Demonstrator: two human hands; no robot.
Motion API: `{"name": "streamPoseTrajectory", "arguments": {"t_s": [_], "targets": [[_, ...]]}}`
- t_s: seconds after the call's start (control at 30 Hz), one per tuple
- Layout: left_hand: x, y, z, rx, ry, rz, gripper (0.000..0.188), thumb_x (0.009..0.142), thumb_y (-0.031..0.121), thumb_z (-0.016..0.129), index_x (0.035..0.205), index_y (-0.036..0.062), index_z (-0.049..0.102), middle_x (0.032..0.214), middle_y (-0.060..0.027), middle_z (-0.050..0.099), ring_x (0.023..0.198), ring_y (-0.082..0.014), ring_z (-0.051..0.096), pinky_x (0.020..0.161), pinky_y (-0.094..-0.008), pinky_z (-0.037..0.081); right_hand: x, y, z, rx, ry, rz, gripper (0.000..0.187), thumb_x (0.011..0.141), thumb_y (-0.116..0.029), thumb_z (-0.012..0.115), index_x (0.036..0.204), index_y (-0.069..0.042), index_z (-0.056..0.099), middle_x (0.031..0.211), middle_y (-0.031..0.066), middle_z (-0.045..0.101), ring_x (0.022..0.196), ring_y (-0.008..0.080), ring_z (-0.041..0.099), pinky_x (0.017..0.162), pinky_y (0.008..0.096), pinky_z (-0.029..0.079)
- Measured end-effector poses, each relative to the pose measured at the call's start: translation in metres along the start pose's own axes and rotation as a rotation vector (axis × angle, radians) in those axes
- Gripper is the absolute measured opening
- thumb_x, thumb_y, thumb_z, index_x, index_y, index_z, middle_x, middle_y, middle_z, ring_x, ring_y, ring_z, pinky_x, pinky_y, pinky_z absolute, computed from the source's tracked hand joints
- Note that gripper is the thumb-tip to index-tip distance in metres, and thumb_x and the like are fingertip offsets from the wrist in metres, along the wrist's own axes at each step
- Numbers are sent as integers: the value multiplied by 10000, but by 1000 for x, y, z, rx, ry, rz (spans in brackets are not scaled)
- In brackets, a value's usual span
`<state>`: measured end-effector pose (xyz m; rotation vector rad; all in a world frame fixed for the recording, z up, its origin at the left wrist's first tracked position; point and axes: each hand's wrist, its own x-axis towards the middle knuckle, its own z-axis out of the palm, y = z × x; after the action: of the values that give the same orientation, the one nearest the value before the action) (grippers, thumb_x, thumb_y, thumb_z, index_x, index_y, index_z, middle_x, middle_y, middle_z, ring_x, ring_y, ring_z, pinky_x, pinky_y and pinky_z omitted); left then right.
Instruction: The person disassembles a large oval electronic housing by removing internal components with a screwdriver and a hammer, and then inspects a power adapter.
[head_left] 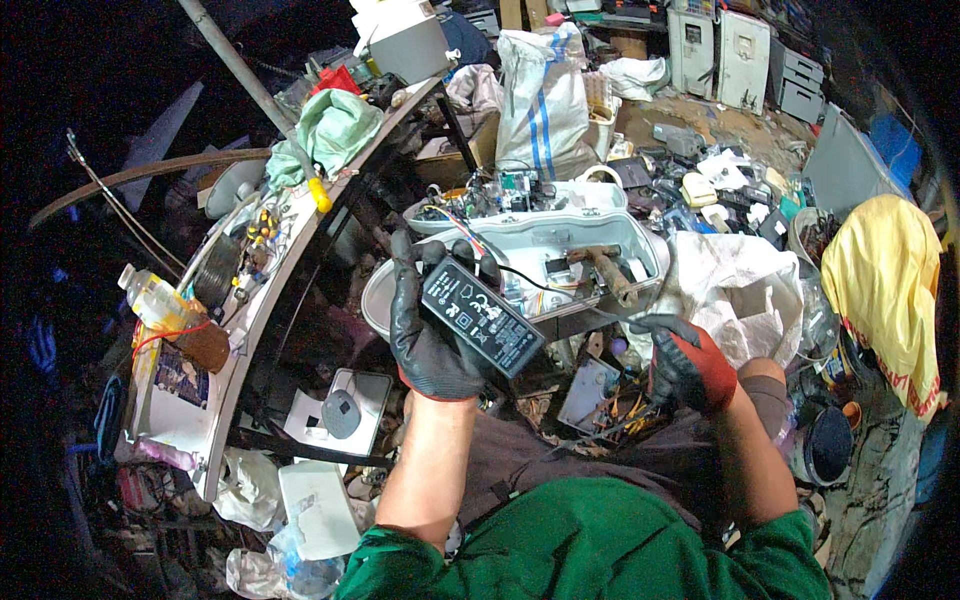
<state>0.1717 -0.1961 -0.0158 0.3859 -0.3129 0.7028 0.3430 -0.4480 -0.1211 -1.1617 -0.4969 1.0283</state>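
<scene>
1. Adapter [483, 318], black and block-shaped, lies in my left hand [435, 330], labelled face up towards me; those gloved fingers grasp it, the palm side behind it.
2. Its long axis runs from ten o'clock to four o'clock, so the four o'clock end is the one nearer my right hand [695, 363].
3. From my right fingertips the adapter is at about nine o'clock, with an open gap between; the left hand is plainly the nearer one, since it bears the whole block.
4. My left forearm comes up from six o'clock and points almost straight to twelve. The thumb stands along the glove's nine o'clock side, and the other fingertips show past the adapter's upper edge.
5. My right forearm leans in from five o'clock and points towards eleven. The fingers there are curled, turned towards nine; I cannot tell whether they pinch anything, because their tips are dark and small.
6. Beyond the adapter, towards one o'clock, I have the grey tub [600, 235], open at the top, with a rusty hammer [612, 278] lying in it.
7. Just past my right hand, towards one o'clock, a white sack [735, 290] slumps, its side creased.
</scene>
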Motion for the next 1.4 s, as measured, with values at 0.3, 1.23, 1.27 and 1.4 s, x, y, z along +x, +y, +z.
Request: {"name": "streamPoseTrajectory", "arguments": {"t_s": [0.3, 1.23, 1.27, 1.4], "targets": [[1, 10, 18, 153, -80, -26, 485, 938, 234, 492, 1407, 126, 433, 1460, -85, 422, 1182, -293, 540, 900, -462, 497, -28, -17, 5, -1043, -9, -514, 357, 879, -245, 588, 1176, -50, 620, 1017, 161, 680, 895, 258, 677, 789, 355, 524], [-29, 38, 28, 920, -106, -234, 712, 793, 167, 633, 1449, 80, 370, 1429, -127, 440, 1021, -231, 607, 865, -320, 502, -39, 15, 58, -1239, -447, -545, 508, 860, -346, 606, 1280, -74, 521, 887, 174, 625, 714, 356, 623, 651, 462, 516], [-28, 65, -7, 1278, -8, -385, 675, 818, 175, 624, 1442, 86, 383, 1405, -129, 468, 1029, -214, 601, 884, -312, 492, -50, -10, 74, -1315, -458, -613, 449, 858, -312, 597, 1242, -87, 539, 865, 140, 625, 717, 338, 632, 617, 445, 519], [-53, 33, -27, 2045, -287, -933, 572, 840, 342, 677, 1320, 76, 519, 1334, -175, 536, 1262, -261, 494, 1063, -343, 370, -41, -87, 79, -1574, -220, -987, 362, 761, -268, 646, 1101, -155, 590, 717, 61, 548, 599, 269, 604, 444, 403, 472]]}}
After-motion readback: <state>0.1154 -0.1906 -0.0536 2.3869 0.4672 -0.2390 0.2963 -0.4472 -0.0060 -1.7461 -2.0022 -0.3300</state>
